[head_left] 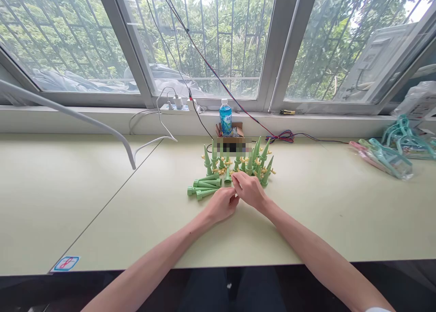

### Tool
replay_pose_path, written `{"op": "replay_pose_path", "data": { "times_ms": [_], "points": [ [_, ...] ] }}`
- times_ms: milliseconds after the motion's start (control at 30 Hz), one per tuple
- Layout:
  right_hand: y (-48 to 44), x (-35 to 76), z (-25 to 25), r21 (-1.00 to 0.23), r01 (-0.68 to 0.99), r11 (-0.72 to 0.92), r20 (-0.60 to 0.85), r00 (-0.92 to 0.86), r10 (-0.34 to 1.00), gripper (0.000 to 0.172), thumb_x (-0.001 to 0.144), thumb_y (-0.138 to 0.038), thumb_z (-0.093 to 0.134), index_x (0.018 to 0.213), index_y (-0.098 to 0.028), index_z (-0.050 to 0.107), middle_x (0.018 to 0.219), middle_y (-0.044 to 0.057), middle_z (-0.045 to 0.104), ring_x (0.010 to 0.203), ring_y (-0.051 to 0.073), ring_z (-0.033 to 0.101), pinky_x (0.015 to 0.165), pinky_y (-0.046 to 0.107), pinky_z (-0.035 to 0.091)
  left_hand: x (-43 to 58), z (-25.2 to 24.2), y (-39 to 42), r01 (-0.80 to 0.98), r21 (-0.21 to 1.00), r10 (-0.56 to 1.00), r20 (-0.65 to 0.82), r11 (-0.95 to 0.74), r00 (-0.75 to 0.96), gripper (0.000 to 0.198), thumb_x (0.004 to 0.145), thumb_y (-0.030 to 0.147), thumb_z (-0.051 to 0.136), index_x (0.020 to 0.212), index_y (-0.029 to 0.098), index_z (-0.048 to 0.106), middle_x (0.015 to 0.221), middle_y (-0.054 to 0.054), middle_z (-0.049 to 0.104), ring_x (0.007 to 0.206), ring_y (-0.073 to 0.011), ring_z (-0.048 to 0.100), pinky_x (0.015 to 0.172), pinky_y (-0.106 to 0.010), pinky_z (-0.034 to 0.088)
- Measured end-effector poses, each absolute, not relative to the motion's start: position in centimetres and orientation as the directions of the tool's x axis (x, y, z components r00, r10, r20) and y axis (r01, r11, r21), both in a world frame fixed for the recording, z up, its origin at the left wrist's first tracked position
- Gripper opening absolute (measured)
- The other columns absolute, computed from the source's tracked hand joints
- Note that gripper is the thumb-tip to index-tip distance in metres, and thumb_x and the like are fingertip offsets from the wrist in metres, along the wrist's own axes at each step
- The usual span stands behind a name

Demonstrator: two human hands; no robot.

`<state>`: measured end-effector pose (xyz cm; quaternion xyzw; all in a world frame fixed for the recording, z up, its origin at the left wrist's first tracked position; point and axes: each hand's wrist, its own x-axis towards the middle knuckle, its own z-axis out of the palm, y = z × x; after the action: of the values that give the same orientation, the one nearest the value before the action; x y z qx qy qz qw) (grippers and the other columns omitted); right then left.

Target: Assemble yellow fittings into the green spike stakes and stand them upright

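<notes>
My left hand [222,205] and my right hand [250,190] meet over the table, fingertips pinched together. Whatever they hold, if anything, is hidden by the fingers. Just beyond them stands a cluster of green plant watering spikes [250,165], points up, with small yellow valves [267,172] at their sides. Several loose green spikes [207,183] lie flat in a pile to the left, close to my left hand. One more green spike [227,178] lies directly in front of the fingers, its wide end toward me.
Behind the spikes, a blue-liquid bottle [225,119] stands in a small cardboard box [238,129]. Cables [282,136] run down to the table. Bagged plastic hangers [388,155] lie at the right. A power strip [175,107] sits on the sill, and a grey-white tube [102,126] crosses the left.
</notes>
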<state>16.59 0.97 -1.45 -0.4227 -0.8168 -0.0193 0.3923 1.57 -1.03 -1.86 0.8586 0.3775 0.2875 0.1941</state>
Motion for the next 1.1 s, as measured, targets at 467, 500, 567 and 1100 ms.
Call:
{"op": "replay_pose_path", "data": {
  "times_ms": [467,500,567,1100],
  "points": [
    [0.5,16.9,-1.6,-0.525,0.63,0.572,0.582,-0.224,0.782,0.02,0.097,-0.023,0.042,0.09,-0.018,0.06,0.083,0.006,0.066,0.064,0.016,0.057,0.06,0.027,0.042,-0.3,0.6,0.2,0.552,0.527,0.757,0.536,-0.646,0.374,0.016,0.091,0.02,0.048,0.092,0.019,0.065,0.079,-0.002,0.058,0.053,-0.0094,0.045,0.058,-0.024,0.041],
    [0.5,16.8,-1.6,-0.528,0.628,0.571,0.576,-0.23,0.785,0.019,0.097,-0.023,0.043,0.091,-0.018,0.06,0.084,0.006,0.067,0.063,0.016,0.057,0.061,0.027,0.043,-0.6,0.7,0.4,0.589,0.519,0.77,0.545,-0.62,0.332,0.015,0.091,0.021,0.049,0.092,0.019,0.064,0.082,-0.002,0.059,0.053,-0.0091,0.045,0.058,-0.024,0.041],
    [0.3,16.6,-1.7,-0.531,0.626,0.571,0.561,-0.245,0.79,0.016,0.096,-0.022,0.045,0.093,-0.018,0.061,0.084,0.006,0.067,0.064,0.016,0.057,0.062,0.027,0.044,-1.0,0.8,0.6,0.688,0.475,0.801,0.534,-0.548,0.27,0.013,0.09,0.025,0.052,0.092,0.02,0.064,0.084,-0.002,0.06,0.055,-0.0102,0.048,0.057,-0.025,0.041],
    [0.1,16.3,-1.7,-0.542,0.635,0.551,0.514,-0.268,0.815,0.014,0.095,-0.02,0.048,0.094,-0.018,0.061,0.083,0.005,0.066,0.061,0.015,0.056,0.065,0.027,0.044,-1.2,0.5,0.8,0.945,0.221,0.944,0.279,-0.243,0.178,0.013,0.087,0.031,0.061,0.089,0.018,0.063,0.09,-0.007,0.062,0.075,-0.0234,0.063,0.059,-0.03,0.04]
  ]
}}
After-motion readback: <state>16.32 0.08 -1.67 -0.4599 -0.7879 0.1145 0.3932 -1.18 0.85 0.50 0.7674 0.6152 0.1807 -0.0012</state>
